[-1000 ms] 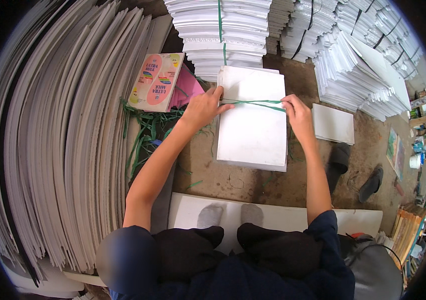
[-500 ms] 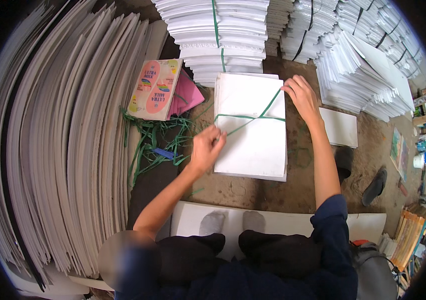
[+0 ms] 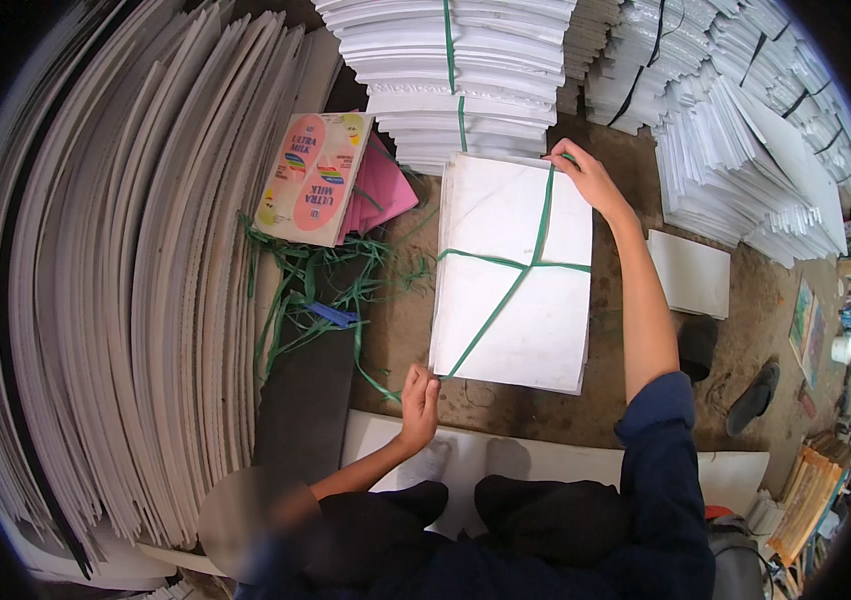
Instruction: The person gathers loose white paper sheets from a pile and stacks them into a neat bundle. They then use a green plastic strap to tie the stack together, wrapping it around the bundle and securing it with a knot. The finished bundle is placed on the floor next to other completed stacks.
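Observation:
A stack of white sheets (image 3: 556, 330) lies in front of me, with a green strap (image 3: 491, 319) crossing over its top face. One length of strap runs across the sheets, and another slants from the near left corner to the far edge. My left hand (image 3: 420, 405) is closed on the strap beside the near left corner, and a loose tail trails from it to the left. At the far edge, towards the right corner, my right hand (image 3: 586, 178) pinches the other end of the slanting length. The underside of the stack is hidden.
Beyond it stands a tall strapped pile of white sheets (image 3: 476, 60). Large upright boards (image 3: 186, 220) fill the left. A printed pink carton sheet (image 3: 314, 185) and tangled strap scraps (image 3: 291, 275) lie beside them. A small stack (image 3: 691, 272) and a slipper (image 3: 754, 398) are at right.
My left hand has moved nearer to me, down to the stack's near left corner. My right hand has shifted to the far edge, and the slanting strap now spans most of the top face.

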The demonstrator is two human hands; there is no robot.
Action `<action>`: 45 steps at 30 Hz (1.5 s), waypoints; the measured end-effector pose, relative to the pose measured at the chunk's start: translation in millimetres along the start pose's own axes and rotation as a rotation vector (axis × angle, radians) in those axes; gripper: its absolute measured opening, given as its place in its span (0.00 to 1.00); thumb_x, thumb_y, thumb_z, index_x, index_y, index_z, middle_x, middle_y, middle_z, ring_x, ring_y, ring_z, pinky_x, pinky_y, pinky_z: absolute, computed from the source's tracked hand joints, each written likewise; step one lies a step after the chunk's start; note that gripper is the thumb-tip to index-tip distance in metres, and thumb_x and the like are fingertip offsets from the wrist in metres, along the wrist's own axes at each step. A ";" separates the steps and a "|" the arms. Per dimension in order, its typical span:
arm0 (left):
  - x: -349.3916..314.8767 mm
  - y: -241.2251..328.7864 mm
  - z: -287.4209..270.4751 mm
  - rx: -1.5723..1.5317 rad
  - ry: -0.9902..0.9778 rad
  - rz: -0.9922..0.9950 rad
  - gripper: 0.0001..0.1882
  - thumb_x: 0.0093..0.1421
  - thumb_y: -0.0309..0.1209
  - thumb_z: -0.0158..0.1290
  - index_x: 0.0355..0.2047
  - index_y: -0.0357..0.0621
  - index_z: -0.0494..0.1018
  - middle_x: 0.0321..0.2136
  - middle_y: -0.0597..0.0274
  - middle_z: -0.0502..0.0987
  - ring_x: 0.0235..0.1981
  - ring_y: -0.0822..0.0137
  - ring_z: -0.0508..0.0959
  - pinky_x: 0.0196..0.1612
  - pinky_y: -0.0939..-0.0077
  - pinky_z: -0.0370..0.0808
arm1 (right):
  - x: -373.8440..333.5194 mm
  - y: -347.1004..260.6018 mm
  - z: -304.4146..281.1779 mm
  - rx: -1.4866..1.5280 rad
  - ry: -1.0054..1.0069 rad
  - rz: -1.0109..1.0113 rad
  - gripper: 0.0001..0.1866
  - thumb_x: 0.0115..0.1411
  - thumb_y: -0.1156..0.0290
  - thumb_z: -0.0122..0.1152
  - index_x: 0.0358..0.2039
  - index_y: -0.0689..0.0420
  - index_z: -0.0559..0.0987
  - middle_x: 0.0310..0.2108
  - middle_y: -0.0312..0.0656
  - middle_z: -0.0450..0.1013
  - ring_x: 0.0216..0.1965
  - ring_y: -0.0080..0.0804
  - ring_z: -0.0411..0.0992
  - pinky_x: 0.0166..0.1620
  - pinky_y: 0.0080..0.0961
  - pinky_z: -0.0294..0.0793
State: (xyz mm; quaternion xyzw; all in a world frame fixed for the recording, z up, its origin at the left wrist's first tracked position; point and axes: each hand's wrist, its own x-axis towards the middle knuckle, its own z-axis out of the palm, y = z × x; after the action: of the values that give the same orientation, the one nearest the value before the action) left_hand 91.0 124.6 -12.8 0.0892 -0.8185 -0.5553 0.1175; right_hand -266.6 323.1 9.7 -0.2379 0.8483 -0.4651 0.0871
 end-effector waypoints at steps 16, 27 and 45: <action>12.6 -4.6 32.6 -0.638 0.416 -0.541 0.14 0.63 0.41 0.32 0.39 0.44 0.58 0.31 0.66 0.58 0.34 0.74 0.63 0.45 0.69 0.67 | -65.8 6.9 -15.3 -0.136 0.209 0.159 0.10 0.56 0.62 0.48 0.31 0.55 0.67 0.26 0.47 0.69 0.31 0.42 0.69 0.36 0.29 0.65; -27.8 -16.8 4.0 -0.269 0.016 -0.259 0.15 0.64 0.35 0.31 0.23 0.40 0.58 0.22 0.67 0.57 0.25 0.75 0.61 0.32 0.77 0.67 | -20.3 -58.0 -23.2 -0.353 0.395 0.136 0.12 0.57 0.59 0.44 0.29 0.53 0.69 0.19 0.36 0.73 0.27 0.36 0.73 0.32 0.30 0.68; 16.4 -47.8 73.9 -1.283 -0.131 -1.136 0.37 0.52 0.61 0.30 0.54 0.49 0.55 0.53 0.60 0.59 0.52 0.59 0.60 0.51 0.55 0.58 | -85.3 189.9 17.3 0.770 0.069 0.949 0.38 0.54 0.40 0.38 0.56 0.58 0.56 0.56 0.43 0.54 0.57 0.37 0.51 0.56 0.35 0.51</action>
State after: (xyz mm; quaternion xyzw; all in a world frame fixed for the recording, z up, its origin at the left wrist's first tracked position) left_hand 54.6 168.2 -81.9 0.3694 -0.1828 -0.8893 -0.1982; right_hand -247.1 437.7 -163.8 0.2295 0.6350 -0.6561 0.3371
